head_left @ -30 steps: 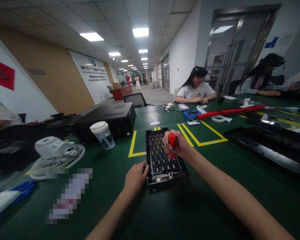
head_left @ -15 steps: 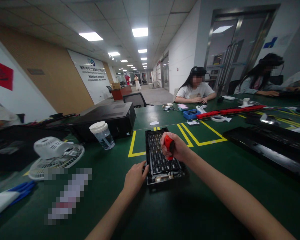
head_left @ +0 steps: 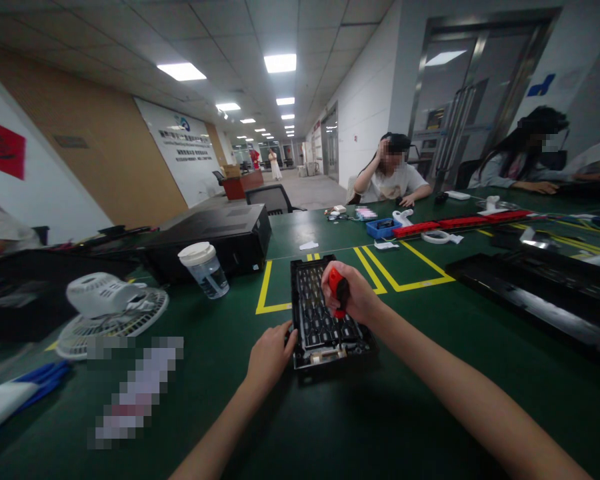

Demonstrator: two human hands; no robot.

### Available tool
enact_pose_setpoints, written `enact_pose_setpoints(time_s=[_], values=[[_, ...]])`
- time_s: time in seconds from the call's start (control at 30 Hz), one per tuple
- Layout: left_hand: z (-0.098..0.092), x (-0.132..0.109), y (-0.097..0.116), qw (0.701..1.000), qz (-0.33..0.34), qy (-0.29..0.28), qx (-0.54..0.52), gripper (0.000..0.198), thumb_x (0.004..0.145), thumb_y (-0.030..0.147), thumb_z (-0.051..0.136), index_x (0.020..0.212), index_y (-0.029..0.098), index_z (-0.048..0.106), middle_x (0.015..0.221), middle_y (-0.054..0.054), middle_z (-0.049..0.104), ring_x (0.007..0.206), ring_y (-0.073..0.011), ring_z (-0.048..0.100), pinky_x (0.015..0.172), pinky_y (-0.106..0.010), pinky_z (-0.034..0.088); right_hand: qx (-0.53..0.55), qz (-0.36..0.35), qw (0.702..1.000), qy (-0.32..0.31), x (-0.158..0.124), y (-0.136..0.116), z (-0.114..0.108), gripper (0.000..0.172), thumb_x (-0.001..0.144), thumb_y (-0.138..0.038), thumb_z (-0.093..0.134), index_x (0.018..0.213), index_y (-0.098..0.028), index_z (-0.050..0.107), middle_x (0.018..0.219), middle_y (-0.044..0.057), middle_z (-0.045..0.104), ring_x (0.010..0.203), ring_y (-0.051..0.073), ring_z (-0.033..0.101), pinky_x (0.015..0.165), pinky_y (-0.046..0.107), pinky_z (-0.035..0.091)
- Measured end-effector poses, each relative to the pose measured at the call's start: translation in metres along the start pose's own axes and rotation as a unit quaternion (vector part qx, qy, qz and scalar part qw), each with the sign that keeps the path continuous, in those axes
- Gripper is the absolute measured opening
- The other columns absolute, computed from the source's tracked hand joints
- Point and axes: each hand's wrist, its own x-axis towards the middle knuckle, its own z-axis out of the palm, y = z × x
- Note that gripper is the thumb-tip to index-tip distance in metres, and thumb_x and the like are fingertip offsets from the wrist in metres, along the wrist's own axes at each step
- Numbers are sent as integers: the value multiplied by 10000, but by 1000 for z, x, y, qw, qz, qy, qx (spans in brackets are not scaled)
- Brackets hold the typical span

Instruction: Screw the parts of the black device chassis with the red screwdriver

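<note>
A black open casing point(head_left: 312, 287) with a honeycomb-patterned panel inside lies flat on the green table before me. At its lower left edge, my left hand point(head_left: 269, 353) grips the side, thumb along the rim and the other fingers partly hidden. My right hand point(head_left: 355, 292) is wrapped round the red and black handle of a screwdriver point(head_left: 337, 283), held upright over the right part of the casing. Its shaft and tip are hard to make out. A light-coloured metallic part point(head_left: 325, 357) shows at the casing's near end.
Left of the casing are a lidded plastic cup point(head_left: 204, 270), a black computer case point(head_left: 215, 233), a white fan point(head_left: 110, 310) and blue-white gloves point(head_left: 17, 397). A large black panel point(head_left: 535, 300) lies right. Across the table are a blue tray point(head_left: 381, 229) and a seated person point(head_left: 393, 180).
The screwdriver handle has turned slightly in my right hand, showing more black. My left hand and the casing stay put. The person opposite has raised a hand to the head.
</note>
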Motion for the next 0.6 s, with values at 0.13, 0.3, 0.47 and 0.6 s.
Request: enact_pose_setpoints(time_s=[0.13, 0.3, 0.47, 0.6], values=[[1, 0, -1, 1000, 1, 1, -3, 402, 908, 407, 303, 1194, 225, 518, 1066, -54, 642, 949, -178, 585, 794, -281, 437, -6, -7, 1000, 8, -1, 0, 1, 291, 833, -362, 430, 674, -143, 537, 513, -32, 505, 338, 59, 413, 342, 175, 321], [2, 0, -1, 1000, 3, 6, -2, 398, 907, 411, 303, 1174, 225, 531, 1052, -50, 647, 940, -174, 587, 789, -275, 434, -14, -11, 1000, 21, -1, 0, 3, 282, 824, -371, 446, 679, -146, 534, 529, -30, 512, 349, 57, 414, 352, 177, 325], [1, 0, -1, 1000, 5, 6, -1, 396, 908, 412, 301, 1178, 230, 528, 1058, -48, 645, 948, -176, 586, 786, -273, 430, -17, -18, 1000, 20, -3, 0, 4, 268, 827, -368, 457, 692, -148, 532, 540, -31, 510, 362, 59, 421, 359, 177, 325], [2, 1, -1, 1000, -1, 1, 3, 387, 905, 407, 319, 1172, 225, 533, 1046, -49, 650, 945, -175, 587, 788, -269, 427, -20, -21, 999, 19, -3, 1, 4, 249, 827, -361, 467, 706, -153, 527, 554, -32, 512, 374, 61, 428, 368, 180, 326]])
